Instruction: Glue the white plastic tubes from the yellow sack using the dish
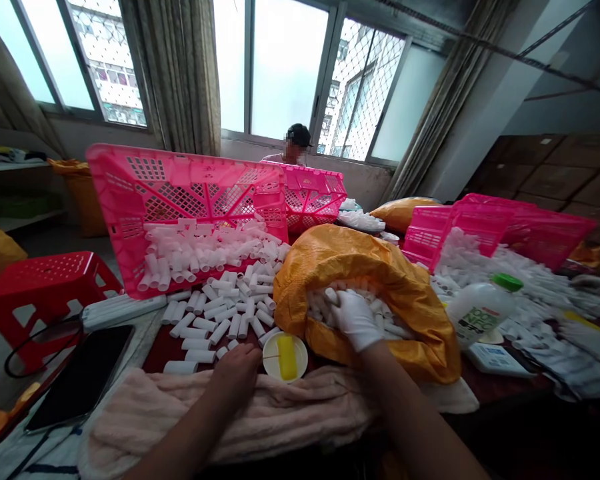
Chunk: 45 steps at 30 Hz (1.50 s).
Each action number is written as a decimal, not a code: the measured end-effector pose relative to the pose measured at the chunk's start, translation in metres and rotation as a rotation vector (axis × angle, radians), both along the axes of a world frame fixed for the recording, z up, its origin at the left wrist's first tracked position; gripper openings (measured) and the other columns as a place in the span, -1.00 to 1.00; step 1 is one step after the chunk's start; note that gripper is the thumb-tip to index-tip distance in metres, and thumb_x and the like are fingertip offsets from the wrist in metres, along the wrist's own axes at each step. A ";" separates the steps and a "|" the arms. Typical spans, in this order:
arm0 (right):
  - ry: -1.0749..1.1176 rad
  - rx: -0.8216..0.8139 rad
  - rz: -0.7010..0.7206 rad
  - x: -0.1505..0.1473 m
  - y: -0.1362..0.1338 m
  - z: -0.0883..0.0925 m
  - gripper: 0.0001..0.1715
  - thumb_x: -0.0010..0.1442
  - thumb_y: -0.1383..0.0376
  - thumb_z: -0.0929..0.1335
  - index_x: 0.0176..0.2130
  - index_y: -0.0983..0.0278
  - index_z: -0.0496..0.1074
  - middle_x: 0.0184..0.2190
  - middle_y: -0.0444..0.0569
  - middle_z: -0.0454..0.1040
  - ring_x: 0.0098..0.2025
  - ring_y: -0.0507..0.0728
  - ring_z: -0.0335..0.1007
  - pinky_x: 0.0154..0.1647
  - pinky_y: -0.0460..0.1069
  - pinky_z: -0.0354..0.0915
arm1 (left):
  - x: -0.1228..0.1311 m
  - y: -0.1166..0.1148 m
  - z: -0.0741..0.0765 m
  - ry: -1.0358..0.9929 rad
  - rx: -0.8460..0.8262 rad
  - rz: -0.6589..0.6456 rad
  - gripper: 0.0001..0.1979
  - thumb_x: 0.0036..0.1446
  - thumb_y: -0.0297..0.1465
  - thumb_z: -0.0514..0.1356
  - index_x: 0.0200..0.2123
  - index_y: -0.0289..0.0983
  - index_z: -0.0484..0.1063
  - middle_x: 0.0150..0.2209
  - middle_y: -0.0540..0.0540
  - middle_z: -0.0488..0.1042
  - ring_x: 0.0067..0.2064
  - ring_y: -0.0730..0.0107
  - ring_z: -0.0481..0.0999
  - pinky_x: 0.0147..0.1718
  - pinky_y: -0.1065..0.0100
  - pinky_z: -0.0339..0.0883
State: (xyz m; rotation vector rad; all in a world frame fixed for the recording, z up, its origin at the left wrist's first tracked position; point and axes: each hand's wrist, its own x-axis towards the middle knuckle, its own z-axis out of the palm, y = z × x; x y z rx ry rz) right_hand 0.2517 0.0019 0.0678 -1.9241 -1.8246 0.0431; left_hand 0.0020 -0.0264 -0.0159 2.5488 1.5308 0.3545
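My left hand [237, 373], bare, is closed at the table's front, beside a small white dish [271, 373]. A thin stick [271, 357] runs from its fingers toward a yellow block [287, 358] in the dish. Wearing a white glove, my right hand [354, 319] reaches into the mouth of an orange woven sack [345, 250] full of white tubes. Its fingers are bent around a short white tube [331, 295], partly hidden by the glove. Many loose white tubes [220, 330] lie left of the sack.
A tipped pink basket [115, 220] spills tubes behind the loose ones. A pink towel [300, 413] covers the front edge. To the right stand a green-capped bottle [480, 310] and more pink baskets [430, 233]. A phone [85, 373] and red stool [50, 273] are left. A person [296, 141] sits opposite.
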 end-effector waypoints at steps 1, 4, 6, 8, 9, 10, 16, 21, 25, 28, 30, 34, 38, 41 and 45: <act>0.099 -0.005 0.034 0.000 -0.010 -0.001 -0.64 0.17 0.09 0.22 -0.34 0.33 0.37 -0.39 0.01 0.42 -0.30 0.13 0.34 -0.25 0.02 0.26 | 0.000 0.000 0.000 -0.006 -0.007 -0.001 -0.78 0.14 -0.43 -0.05 -0.39 -0.24 0.38 -0.37 -0.06 0.39 -0.28 0.38 0.35 -0.31 0.38 0.14; 0.615 -0.100 0.278 -0.014 -0.037 -0.014 -0.63 0.15 0.05 0.21 -0.26 0.28 0.35 -0.39 -0.05 0.43 -0.36 0.10 0.34 -0.34 -0.05 0.28 | 0.000 -0.001 -0.001 -0.034 -0.012 0.003 -0.77 0.15 -0.44 -0.06 -0.38 -0.24 0.39 -0.37 -0.05 0.39 -0.29 0.40 0.34 -0.31 0.40 0.14; 0.860 -0.187 0.385 -0.026 -0.044 -0.030 -0.66 0.13 0.08 0.23 -0.21 0.25 0.36 -0.34 -0.06 0.44 -0.34 0.10 0.35 -0.34 -0.04 0.30 | 0.000 -0.001 -0.001 -0.044 -0.005 0.002 -0.76 0.15 -0.44 -0.07 -0.37 -0.23 0.39 -0.38 -0.04 0.38 -0.30 0.41 0.34 -0.31 0.40 0.14; 0.921 -0.211 0.358 -0.031 -0.039 -0.048 -0.69 0.10 0.11 0.26 -0.22 0.23 0.39 -0.31 -0.05 0.46 -0.29 0.14 0.36 -0.29 0.00 0.31 | -0.001 -0.002 -0.002 -0.040 -0.001 0.001 -0.76 0.15 -0.44 -0.07 -0.35 -0.21 0.39 -0.38 -0.03 0.38 -0.30 0.41 0.34 -0.32 0.40 0.14; 0.919 -0.200 0.322 -0.031 -0.034 -0.057 -0.69 0.09 0.11 0.27 -0.23 0.24 0.40 -0.29 -0.03 0.46 -0.26 0.16 0.37 -0.25 0.02 0.31 | -0.001 -0.002 -0.003 -0.036 -0.001 0.004 -0.77 0.14 -0.45 -0.07 -0.34 -0.21 0.39 -0.37 -0.03 0.38 -0.29 0.40 0.35 -0.32 0.40 0.14; 0.914 -0.179 0.285 -0.029 -0.029 -0.065 -0.68 0.08 0.12 0.28 -0.22 0.25 0.40 -0.27 -0.01 0.46 -0.22 0.19 0.36 -0.20 0.06 0.30 | -0.001 -0.002 -0.003 -0.032 -0.001 0.010 -0.77 0.13 -0.45 -0.06 -0.34 -0.21 0.39 -0.37 -0.04 0.39 -0.28 0.40 0.35 -0.32 0.40 0.14; 0.840 -0.114 0.165 -0.017 -0.015 -0.093 -0.55 0.06 0.10 0.27 -0.13 0.33 0.36 -0.11 0.10 0.41 -0.04 0.25 0.27 0.02 0.13 0.15 | 0.000 -0.002 0.001 -0.042 -0.024 0.028 -0.78 0.12 -0.45 -0.05 -0.33 -0.21 0.39 -0.35 -0.04 0.40 -0.28 0.41 0.36 -0.31 0.41 0.15; 0.784 -0.126 0.238 -0.019 -0.023 -0.093 -0.68 0.06 0.15 0.28 -0.22 0.29 0.37 -0.25 0.00 0.45 -0.19 0.17 0.33 -0.10 0.06 0.25 | 0.002 -0.002 0.004 -0.049 -0.061 0.057 -0.77 0.11 -0.46 -0.04 -0.31 -0.21 0.40 -0.31 -0.04 0.42 -0.25 0.40 0.37 -0.27 0.41 0.16; 0.714 -0.134 0.263 -0.019 -0.026 -0.096 -0.81 0.07 0.19 0.27 -0.35 0.27 0.34 -0.44 -0.09 0.39 -0.35 0.10 0.31 -0.27 -0.01 0.28 | 0.002 -0.001 0.002 -0.063 -0.071 0.046 -0.77 0.10 -0.46 -0.04 -0.29 -0.18 0.40 -0.29 -0.02 0.43 -0.22 0.40 0.37 -0.25 0.40 0.16; 0.723 -0.143 0.277 -0.020 -0.025 -0.098 -0.83 0.06 0.22 0.26 -0.34 0.27 0.33 -0.45 -0.11 0.37 -0.37 0.08 0.29 -0.28 -0.02 0.27 | 0.002 0.000 0.002 -0.056 -0.088 0.047 -0.76 0.10 -0.46 -0.04 -0.29 -0.18 0.40 -0.27 -0.03 0.43 -0.20 0.39 0.37 -0.24 0.40 0.17; 0.716 -0.156 0.282 -0.020 -0.025 -0.098 -0.83 0.06 0.22 0.25 -0.36 0.28 0.33 -0.46 -0.11 0.35 -0.38 0.08 0.28 -0.29 -0.01 0.27 | 0.002 0.001 0.002 -0.055 -0.088 0.056 -0.75 0.10 -0.47 -0.05 -0.29 -0.18 0.41 -0.26 -0.03 0.44 -0.20 0.40 0.38 -0.23 0.40 0.17; 0.706 -0.156 0.296 -0.020 -0.026 -0.093 -0.81 0.05 0.22 0.26 -0.34 0.28 0.33 -0.41 -0.09 0.38 -0.34 0.10 0.30 -0.23 0.01 0.24 | 0.002 0.001 0.002 -0.070 -0.072 0.061 -0.75 0.10 -0.47 -0.05 -0.28 -0.18 0.40 -0.24 -0.02 0.44 -0.19 0.40 0.39 -0.23 0.41 0.18; 0.715 -0.171 0.312 -0.021 -0.028 -0.090 -0.81 0.08 0.21 0.25 -0.31 0.27 0.33 -0.38 -0.10 0.39 -0.32 0.09 0.30 -0.21 -0.01 0.23 | 0.002 0.002 0.000 -0.085 -0.060 0.062 -0.74 0.09 -0.48 -0.05 -0.26 -0.17 0.40 -0.22 -0.01 0.45 -0.17 0.40 0.39 -0.21 0.41 0.19; 0.704 -0.173 0.304 -0.022 -0.028 -0.089 -0.84 0.08 0.21 0.25 -0.37 0.27 0.30 -0.45 -0.13 0.36 -0.38 0.07 0.28 -0.27 -0.02 0.23 | 0.002 0.002 -0.001 -0.096 -0.062 0.065 -0.74 0.08 -0.48 -0.05 -0.26 -0.17 0.40 -0.20 0.00 0.45 -0.17 0.40 0.39 -0.20 0.41 0.19; 0.710 -0.171 0.303 -0.024 -0.028 -0.087 -0.83 0.07 0.20 0.25 -0.40 0.28 0.28 -0.47 -0.12 0.34 -0.40 0.07 0.27 -0.29 -0.02 0.24 | 0.001 0.002 -0.002 -0.100 -0.075 0.084 -0.75 0.08 -0.46 -0.03 -0.26 -0.16 0.40 -0.18 0.00 0.45 -0.15 0.41 0.38 -0.20 0.42 0.19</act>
